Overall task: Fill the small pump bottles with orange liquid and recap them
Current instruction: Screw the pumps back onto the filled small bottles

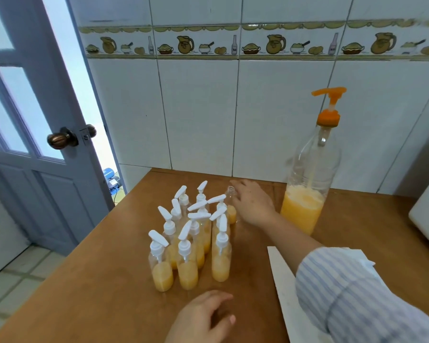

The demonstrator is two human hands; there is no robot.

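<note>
The right arm wears a loose long sleeve (pixel 352 293) of white cloth with thin blue-grey stripes running along its length. Its cuff lies beside the white paper sheet (pixel 286 288), pushed up so the forearm beyond it is bare. The right hand (pixel 253 204) and the left hand (pixel 203 318) are both bare. 1 fingernail on the left hand looks pale pink.

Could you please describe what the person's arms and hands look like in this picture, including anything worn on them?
Both hands are bare, with no gloves, rings or watch visible. The right hand extends from a forearm bare up to a loose sleeve of light fabric with thin blue and white stripes, pushed back toward the elbow. The left hand shows only to the wrist at the frame's bottom edge, its fingernails short and unpainted; no sleeve shows there.
</note>
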